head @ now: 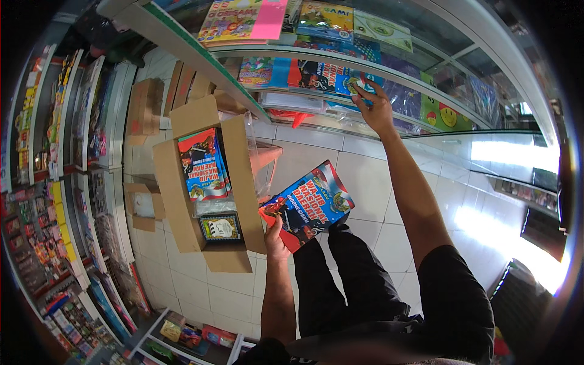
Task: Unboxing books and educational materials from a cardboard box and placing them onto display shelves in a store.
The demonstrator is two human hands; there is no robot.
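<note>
My left hand (276,242) grips a blue and red songbook (315,200) by its lower left corner, cover up, above the floor. It may be more than one copy; I cannot tell. My right hand (376,109) reaches into the glass display case (410,77), fingers spread over the right end of a matching songbook (349,82) on the lower shelf. Whether the fingers grip it or only touch it is unclear. To the left stands an open cardboard box (175,196) with a stack of the same songbooks (200,166) and a dark book with a patterned border (221,228).
An origami pack (255,73) lies left of the shelved songbooks, and a green smiley-face item (445,112) to their right. Behind the open box is an orange plastic stool (267,157). Smaller cartons (145,109) and stocked shelves (59,127) line the left side.
</note>
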